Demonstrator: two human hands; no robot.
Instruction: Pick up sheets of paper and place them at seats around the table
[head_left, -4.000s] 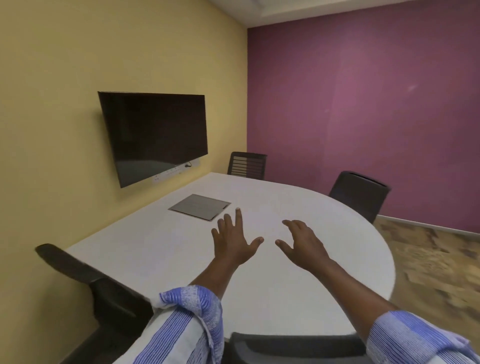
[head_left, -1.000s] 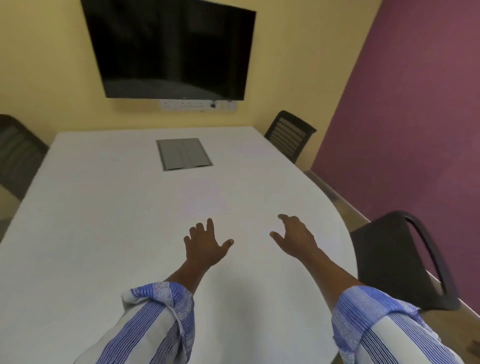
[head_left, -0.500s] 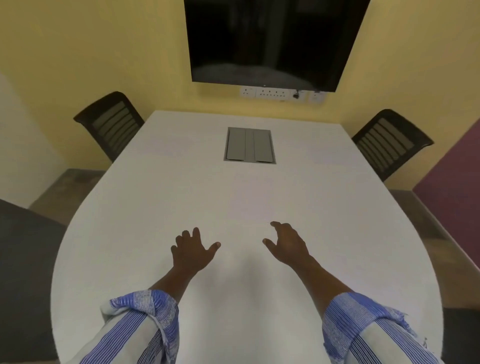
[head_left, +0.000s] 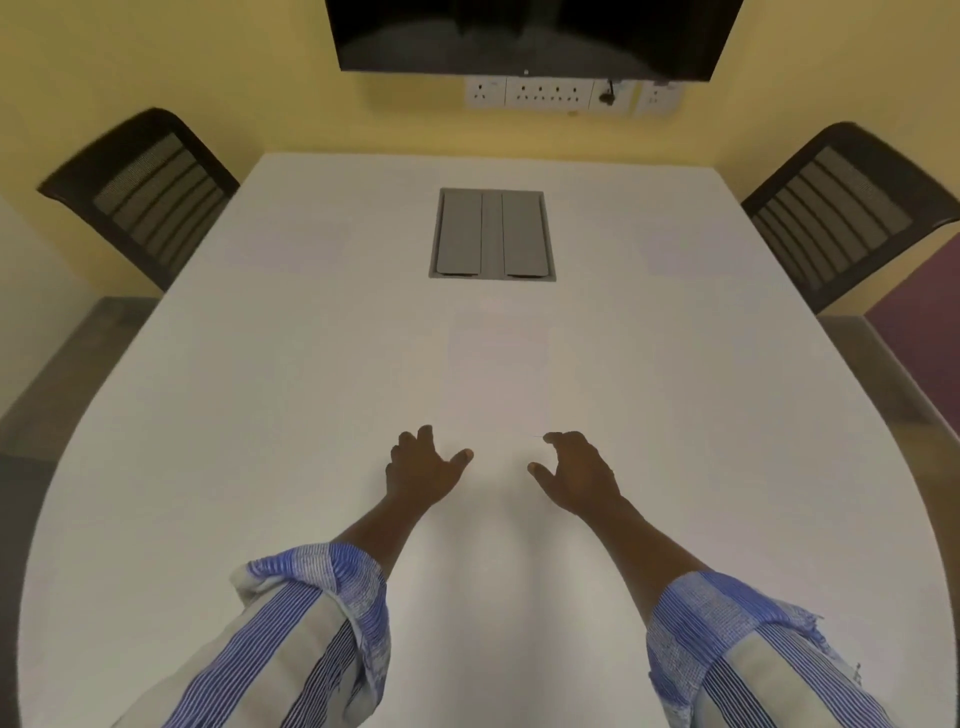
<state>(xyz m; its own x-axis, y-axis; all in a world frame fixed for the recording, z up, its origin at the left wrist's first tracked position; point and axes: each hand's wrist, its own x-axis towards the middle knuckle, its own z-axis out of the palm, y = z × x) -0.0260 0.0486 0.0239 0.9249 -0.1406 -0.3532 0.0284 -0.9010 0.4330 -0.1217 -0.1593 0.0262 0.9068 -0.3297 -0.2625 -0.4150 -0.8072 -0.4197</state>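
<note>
Change: your view has dropped closer to the table (head_left: 208, 415) since half a second ago.
Left hand (head_left: 423, 470): fingers curled loosely, thumb out, holding nothing.
Right hand (head_left: 574, 475): same, empty.
Paper (head_left: 498, 340): faint sheet, lying beyond your hands, before the grey hatch (head_left: 492, 234).

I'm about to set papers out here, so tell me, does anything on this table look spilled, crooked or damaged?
Nothing stands out. The white table shows no spill or damage, and its grey cable hatch sits shut and square. A faint pale sheet of paper lies flat, just nearer than the hatch. The left hand and right hand hold nothing.
</note>
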